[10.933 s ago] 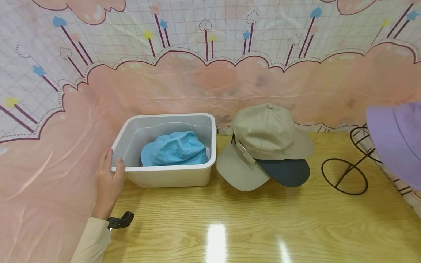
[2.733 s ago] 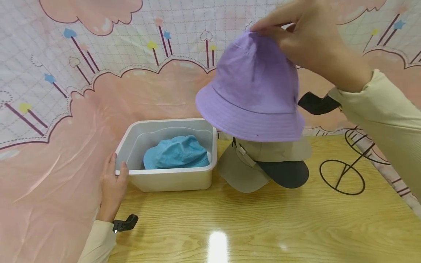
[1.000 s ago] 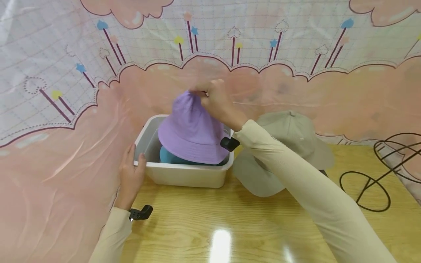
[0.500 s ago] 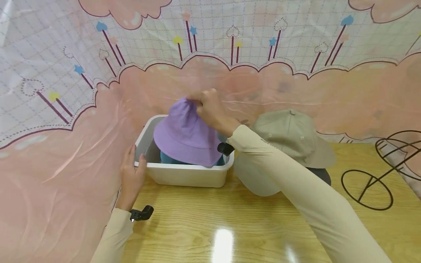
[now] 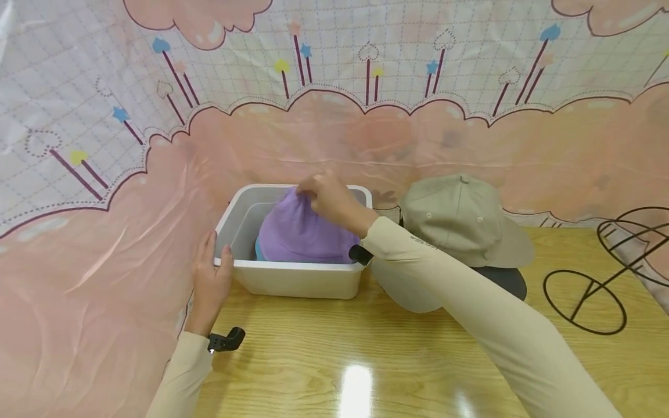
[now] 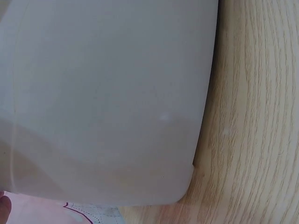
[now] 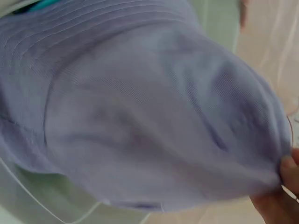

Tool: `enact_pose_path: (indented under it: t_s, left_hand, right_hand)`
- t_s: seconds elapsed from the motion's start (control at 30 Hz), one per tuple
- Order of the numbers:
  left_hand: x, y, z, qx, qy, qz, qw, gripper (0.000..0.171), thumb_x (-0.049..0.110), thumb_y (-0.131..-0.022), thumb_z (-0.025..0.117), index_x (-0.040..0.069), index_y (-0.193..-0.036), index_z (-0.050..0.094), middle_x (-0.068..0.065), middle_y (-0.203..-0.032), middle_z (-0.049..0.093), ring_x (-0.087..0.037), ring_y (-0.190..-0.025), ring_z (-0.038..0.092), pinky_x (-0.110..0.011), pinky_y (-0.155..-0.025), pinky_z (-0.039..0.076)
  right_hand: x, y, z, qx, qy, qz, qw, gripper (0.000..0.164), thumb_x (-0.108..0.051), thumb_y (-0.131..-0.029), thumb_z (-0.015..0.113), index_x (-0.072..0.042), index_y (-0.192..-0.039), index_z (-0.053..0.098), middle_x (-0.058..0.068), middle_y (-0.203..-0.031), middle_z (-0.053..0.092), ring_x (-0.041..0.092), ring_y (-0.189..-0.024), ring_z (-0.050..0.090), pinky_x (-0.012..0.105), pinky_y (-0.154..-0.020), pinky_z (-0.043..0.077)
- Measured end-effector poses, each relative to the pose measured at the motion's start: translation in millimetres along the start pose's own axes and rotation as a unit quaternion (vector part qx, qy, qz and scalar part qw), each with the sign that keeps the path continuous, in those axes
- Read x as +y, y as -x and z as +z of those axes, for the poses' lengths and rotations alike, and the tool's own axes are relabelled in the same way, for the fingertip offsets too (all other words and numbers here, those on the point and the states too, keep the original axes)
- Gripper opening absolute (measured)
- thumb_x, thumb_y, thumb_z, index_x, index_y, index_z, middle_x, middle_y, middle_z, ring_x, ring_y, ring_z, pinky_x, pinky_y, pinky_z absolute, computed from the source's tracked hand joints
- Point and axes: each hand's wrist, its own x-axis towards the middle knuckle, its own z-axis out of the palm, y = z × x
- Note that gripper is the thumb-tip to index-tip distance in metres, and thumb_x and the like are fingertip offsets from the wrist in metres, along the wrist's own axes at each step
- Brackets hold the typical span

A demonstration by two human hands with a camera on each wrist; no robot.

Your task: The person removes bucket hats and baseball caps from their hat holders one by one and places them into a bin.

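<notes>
My right hand [image 5: 334, 200] pinches the crown of a purple bucket hat [image 5: 300, 235], which sits inside a white plastic bin [image 5: 292, 278]. In the right wrist view the hat [image 7: 140, 107] fills most of the picture, with finger and thumb at its top. Under the purple brim a sliver of a light blue cap [image 5: 258, 251] shows; the rest of that cap is hidden. At the bin's left front corner my left hand [image 5: 211, 284] grips the rim. The left wrist view shows the bin's outer wall [image 6: 107, 102] close up.
Right of the bin, beige caps [image 5: 455, 217] are stacked, with a dark brim [image 5: 504, 281] sticking out below. A black wire stand [image 5: 584, 295] lies farther right on the wooden table [image 5: 292, 360]. A patterned cloth [image 5: 418, 136] hangs behind.
The right hand brought the purple bucket hat from the far right, over the beige caps, and lowered it into the bin onto the blue cap. My left hand stayed on the rim.
</notes>
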Motion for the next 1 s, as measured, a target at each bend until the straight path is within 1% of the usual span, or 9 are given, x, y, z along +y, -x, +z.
enact_pose_path:
  t_s: [0.1, 0.17, 0.23, 0.37, 0.53, 0.7, 0.77, 0.87, 1.0]
  left_hand:
    - [0.2, 1.0, 1.0, 0.005, 0.000, 0.005, 1.0000, 0.053, 0.020, -0.094, 0.051, -0.008, -0.138, 0.042, -0.025, -0.140, 0.041, -0.038, -0.130, 0.036, -0.052, -0.107, 0.027]
    - [0.5, 1.3, 1.4, 0.007, 0.000, 0.007, 1.0000, 0.053, 0.021, -0.094, 0.051, -0.008, -0.137, 0.042, -0.025, -0.140, 0.041, -0.039, -0.130, 0.036, -0.052, -0.107, 0.028]
    - [0.7, 1.2, 1.7, 0.009, 0.000, 0.008, 0.9999, 0.053, 0.021, -0.094, 0.051, -0.009, -0.137, 0.042, -0.025, -0.140, 0.041, -0.039, -0.130, 0.036, -0.053, -0.107, 0.028]
    - [0.7, 0.8, 1.3, 0.010, 0.002, 0.006, 0.9999, 0.053, 0.021, -0.094, 0.051, -0.008, -0.138, 0.042, -0.025, -0.141, 0.040, -0.038, -0.131, 0.035, -0.052, -0.107, 0.027]
    - [-1.4, 1.8, 1.3, 0.009, 0.004, 0.003, 0.9999, 0.053, 0.021, -0.094, 0.051, -0.007, -0.138, 0.042, -0.025, -0.141, 0.040, -0.038, -0.131, 0.035, -0.051, -0.108, 0.026]
    - [-0.9, 2.4, 0.6, -0.005, 0.012, 0.003, 0.9999, 0.054, 0.021, -0.095, 0.050, -0.007, -0.140, 0.038, -0.026, -0.143, 0.036, -0.038, -0.133, 0.032, -0.050, -0.109, 0.025]
    - [0.3, 2.4, -0.1, -0.008, 0.017, 0.002, 0.9998, 0.054, 0.020, -0.096, 0.049, -0.008, -0.141, 0.037, -0.026, -0.144, 0.035, -0.039, -0.133, 0.031, -0.050, -0.110, 0.024]
    - [1.2, 2.4, -0.8, -0.008, 0.017, -0.005, 0.9998, 0.055, 0.020, -0.096, 0.049, -0.007, -0.141, 0.036, -0.024, -0.145, 0.035, -0.038, -0.134, 0.031, -0.049, -0.110, 0.024]
    - [2.5, 3.0, -1.2, -0.011, 0.016, -0.015, 0.9997, 0.055, 0.021, -0.096, 0.049, -0.005, -0.142, 0.036, -0.022, -0.146, 0.035, -0.036, -0.134, 0.031, -0.048, -0.110, 0.024]
  right_hand:
    - [-7, 8, 3, -0.068, -0.001, -0.006, 0.998, 0.027, 0.013, -0.084, 0.055, -0.001, -0.097, 0.074, 0.008, -0.098, 0.071, 0.021, -0.098, 0.064, 0.025, -0.088, 0.048]
    - [-11, 11, 2, -0.101, 0.009, -0.013, 0.995, 0.030, 0.013, -0.083, 0.054, -0.002, -0.100, 0.073, 0.007, -0.101, 0.071, 0.021, -0.100, 0.064, 0.025, -0.088, 0.048]
    - [-16, 14, 0, -0.124, 0.021, -0.021, 0.992, 0.029, 0.010, -0.083, 0.057, -0.003, -0.104, 0.072, 0.007, -0.104, 0.070, 0.021, -0.103, 0.063, 0.027, -0.089, 0.048]
    - [-24, 17, -9, -0.154, 0.037, -0.031, 0.987, 0.029, 0.001, -0.084, 0.062, -0.005, -0.111, 0.070, 0.007, -0.111, 0.067, 0.020, -0.106, 0.060, 0.030, -0.091, 0.047]
    - [-32, 23, -28, -0.156, 0.030, -0.036, 0.987, 0.030, -0.005, -0.085, 0.064, -0.006, -0.115, 0.068, 0.007, -0.116, 0.064, 0.021, -0.108, 0.059, 0.033, -0.090, 0.047]
    - [-30, 29, -53, -0.147, 0.028, -0.040, 0.988, 0.030, -0.011, -0.086, 0.066, -0.009, -0.117, 0.067, 0.007, -0.114, 0.063, 0.021, -0.103, 0.059, 0.034, -0.087, 0.048]
    - [-28, 31, -63, -0.148, 0.027, -0.033, 0.988, 0.032, -0.015, -0.087, 0.068, -0.010, -0.118, 0.066, 0.007, -0.115, 0.061, 0.020, -0.103, 0.058, 0.033, -0.086, 0.048]
    - [-24, 34, -76, -0.151, 0.034, -0.019, 0.988, 0.035, -0.019, -0.087, 0.068, -0.011, -0.121, 0.063, 0.006, -0.119, 0.058, 0.021, -0.109, 0.055, 0.033, -0.092, 0.044]
    - [-18, 39, -92, -0.160, 0.065, 0.005, 0.985, 0.041, -0.026, -0.087, 0.068, -0.013, -0.125, 0.060, 0.006, -0.129, 0.053, 0.025, -0.115, 0.052, 0.038, -0.095, 0.043]
